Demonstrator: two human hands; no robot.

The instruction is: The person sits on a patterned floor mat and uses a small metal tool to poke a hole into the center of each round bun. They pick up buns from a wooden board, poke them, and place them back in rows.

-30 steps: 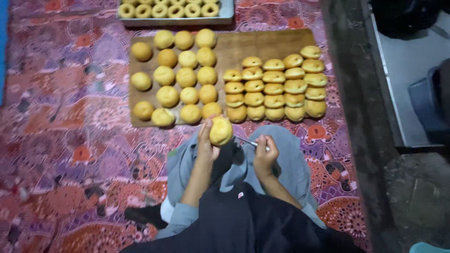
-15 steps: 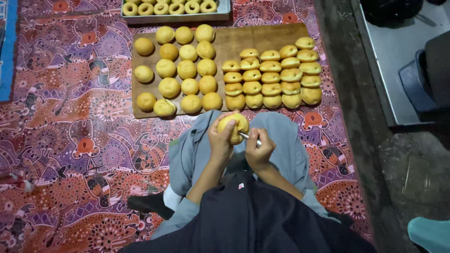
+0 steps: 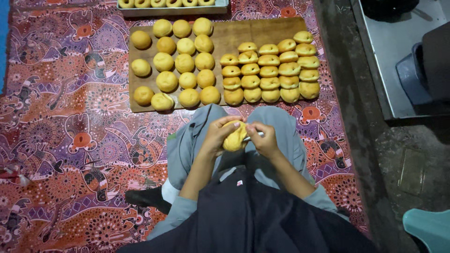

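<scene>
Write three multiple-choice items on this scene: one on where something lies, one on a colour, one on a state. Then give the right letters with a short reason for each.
1. Where do the whole round buns lie on the wooden board?
A. on its left part
B. on its right part
C. off the board, on the mat

2. What colour is the bun in the hands?
A. white
B. yellow-golden
C. dark brown

3. How is that bun held?
A. it lies loose on the lap
B. the left hand grips it while the right hand holds a thin pale tool to it
C. both hands rest flat on the mat

Answers: 1 A, the round buns fill the left part, while the split buns are packed on the right. 2 B, it shows yellow-golden between the fingers. 3 B, the left hand wraps it and the right hand pinches the tool against its side.
</scene>
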